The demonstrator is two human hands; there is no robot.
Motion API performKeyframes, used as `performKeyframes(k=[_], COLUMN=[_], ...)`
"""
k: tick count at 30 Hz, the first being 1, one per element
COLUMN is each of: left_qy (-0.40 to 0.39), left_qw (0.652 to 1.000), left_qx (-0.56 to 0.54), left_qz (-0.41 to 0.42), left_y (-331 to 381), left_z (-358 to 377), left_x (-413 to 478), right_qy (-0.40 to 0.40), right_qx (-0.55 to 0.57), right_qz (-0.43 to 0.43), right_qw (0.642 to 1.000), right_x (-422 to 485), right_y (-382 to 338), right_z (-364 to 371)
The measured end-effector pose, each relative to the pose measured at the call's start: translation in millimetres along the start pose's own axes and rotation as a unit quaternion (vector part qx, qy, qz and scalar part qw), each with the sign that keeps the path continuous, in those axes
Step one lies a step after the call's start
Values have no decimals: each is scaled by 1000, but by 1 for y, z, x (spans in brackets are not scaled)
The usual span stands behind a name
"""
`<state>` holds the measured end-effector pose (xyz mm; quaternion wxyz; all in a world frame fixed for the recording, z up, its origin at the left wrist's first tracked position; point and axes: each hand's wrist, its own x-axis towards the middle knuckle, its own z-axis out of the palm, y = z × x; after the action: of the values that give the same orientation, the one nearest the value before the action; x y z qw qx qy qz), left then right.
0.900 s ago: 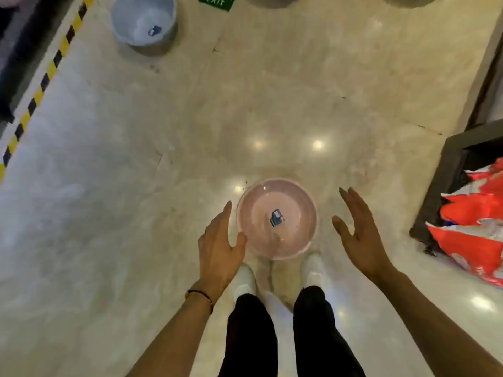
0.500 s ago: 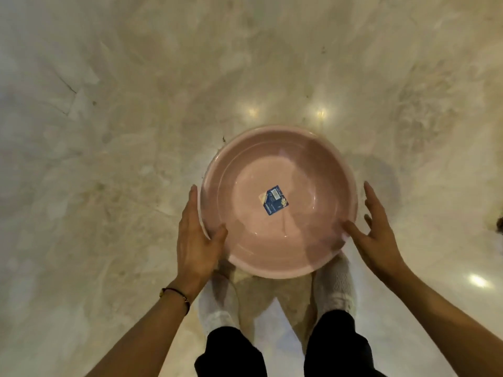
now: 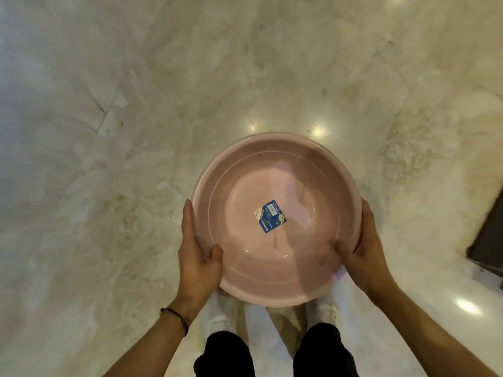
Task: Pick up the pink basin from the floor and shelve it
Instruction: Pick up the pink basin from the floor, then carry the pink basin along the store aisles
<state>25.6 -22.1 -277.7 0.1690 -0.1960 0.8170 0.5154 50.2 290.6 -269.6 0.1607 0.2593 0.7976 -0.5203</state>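
Your left hand (image 3: 197, 257) and right hand (image 3: 364, 251) both clasp the rim of the pink basin (image 3: 276, 221), thumbs inside, just above your feet over the floor (image 3: 136, 131). Smooth plastic may slip; uneven lifting tips it.

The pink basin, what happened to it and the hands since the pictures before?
Both hands closed in from the sides and took hold of the pink basin: the left hand now clasps its left rim, thumb inside, and the right hand clasps the right rim. Earlier they were open and apart from it. The basin fills more of the view. It is still upright, with the blue label in its bottom, over the marble floor.
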Motion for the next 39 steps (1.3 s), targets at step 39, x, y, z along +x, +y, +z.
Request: performKeyframes(k=[39], left_qy=[157], left_qw=[956], left_qx=[-211], left_qz=[130], left_y=[649], left_z=[-421], left_x=[-308], right_qy=[39], right_qx=[119], right_qz=[-240], right_qw=[963], right_x=[-368], right_y=[-717], right_z=[-234])
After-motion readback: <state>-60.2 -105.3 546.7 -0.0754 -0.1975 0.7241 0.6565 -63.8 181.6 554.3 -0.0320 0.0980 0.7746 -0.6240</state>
